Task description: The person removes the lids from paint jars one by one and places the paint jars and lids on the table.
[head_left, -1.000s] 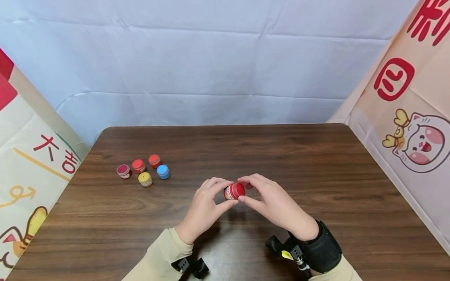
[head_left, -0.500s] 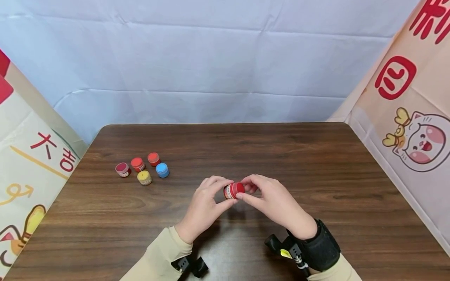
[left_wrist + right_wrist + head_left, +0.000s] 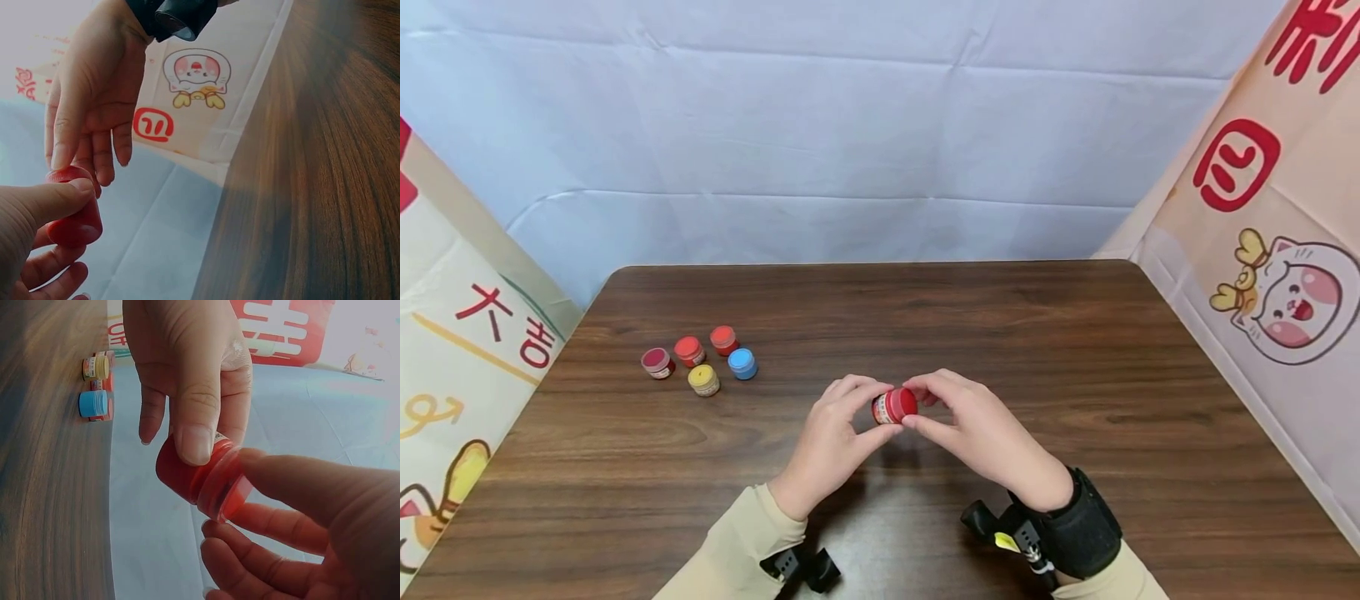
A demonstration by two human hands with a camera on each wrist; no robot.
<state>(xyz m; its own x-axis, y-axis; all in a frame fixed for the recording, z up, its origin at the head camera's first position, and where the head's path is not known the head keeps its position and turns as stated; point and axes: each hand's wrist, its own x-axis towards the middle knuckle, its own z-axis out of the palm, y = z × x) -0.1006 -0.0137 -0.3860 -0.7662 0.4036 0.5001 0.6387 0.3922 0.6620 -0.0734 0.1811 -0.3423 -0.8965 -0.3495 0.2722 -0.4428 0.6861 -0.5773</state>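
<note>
A small red paint jar [image 3: 884, 409] is held tilted above the table between both hands, its screw lid [image 3: 902, 402] pointing to the right. My left hand [image 3: 833, 442] grips the jar's body between thumb and fingers, and its thumb [image 3: 70, 197] lies along the side in the left wrist view. From the other side my right hand [image 3: 985, 435] pinches the lid's rim with thumb and fingertips. In the right wrist view the lid [image 3: 219, 484] sits on the jar body [image 3: 178, 469]; whether it is loose I cannot tell.
Several other small jars stand at the table's left: a dark red jar [image 3: 658, 364], red jars [image 3: 690, 352] [image 3: 724, 340], a yellow jar [image 3: 703, 381] and a blue jar [image 3: 742, 364]. The brown wooden table [image 3: 1000, 325] ends at a pale cloth backdrop [image 3: 850, 125].
My right fingers have shifted on the lid, curling further over it half a second ago and now drawn back a little. The left hand keeps its grip; the view has drifted slightly.
</note>
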